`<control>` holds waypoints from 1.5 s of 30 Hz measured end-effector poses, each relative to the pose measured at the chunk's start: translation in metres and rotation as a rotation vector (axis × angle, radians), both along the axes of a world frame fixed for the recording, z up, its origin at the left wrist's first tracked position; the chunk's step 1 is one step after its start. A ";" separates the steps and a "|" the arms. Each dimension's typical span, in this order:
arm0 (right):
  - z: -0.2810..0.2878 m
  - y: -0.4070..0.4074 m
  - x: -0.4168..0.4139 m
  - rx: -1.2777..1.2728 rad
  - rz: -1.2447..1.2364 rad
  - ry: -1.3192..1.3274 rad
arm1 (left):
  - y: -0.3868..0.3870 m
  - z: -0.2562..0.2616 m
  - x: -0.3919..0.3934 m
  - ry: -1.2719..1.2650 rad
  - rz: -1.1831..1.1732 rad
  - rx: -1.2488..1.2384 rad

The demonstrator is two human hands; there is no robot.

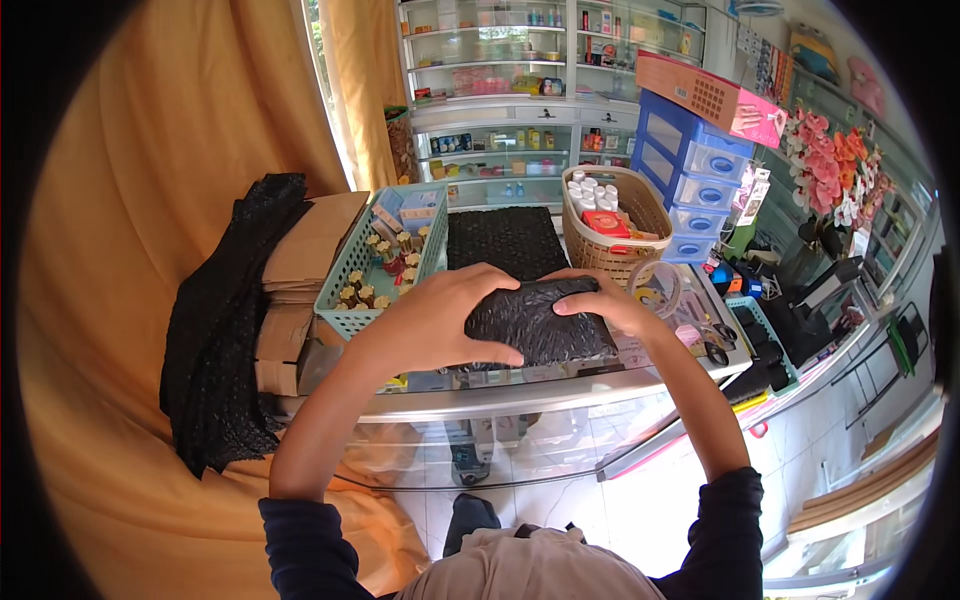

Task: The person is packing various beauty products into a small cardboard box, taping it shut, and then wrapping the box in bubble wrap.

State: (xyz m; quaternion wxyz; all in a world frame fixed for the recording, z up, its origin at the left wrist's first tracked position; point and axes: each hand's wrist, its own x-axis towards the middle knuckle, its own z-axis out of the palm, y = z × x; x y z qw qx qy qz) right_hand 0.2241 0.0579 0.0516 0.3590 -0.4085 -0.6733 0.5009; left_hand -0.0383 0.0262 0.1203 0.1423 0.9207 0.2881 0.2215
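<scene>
Both of my hands grip a parcel wrapped in black bubble wrap (540,322), low over the front of a glass-topped counter (420,386). My left hand (442,315) holds its left end, thumb along the near side. My right hand (600,300) is on the upper right part, with its thumb on top. Whether the parcel's underside touches the glass is hidden. Just behind it lies a sheet of black bubble wrap (506,240). A clear tape roll (655,289) is close to my right hand, and scissors with black handles (716,345) lie farther right.
A green plastic basket (341,322) with gold-capped bottles and boxes stands left, beside folded cardboard (311,240) and draped black bubble wrap (217,337). Behind right are a beige basket (607,259) holding white-capped bottles and a blue drawer tower (690,180). Glass shelves (487,67) line the back.
</scene>
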 end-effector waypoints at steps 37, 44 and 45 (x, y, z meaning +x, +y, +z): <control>-0.019 -0.017 0.003 0.449 -0.025 -0.113 | 0.033 -0.088 -0.011 -0.392 0.024 -0.317; -0.015 -0.023 0.001 0.485 -0.026 -0.081 | 0.021 -0.082 -0.016 -0.447 0.004 -0.393; -0.015 -0.023 0.001 0.486 -0.028 -0.081 | 0.017 -0.079 -0.015 -0.446 0.002 -0.393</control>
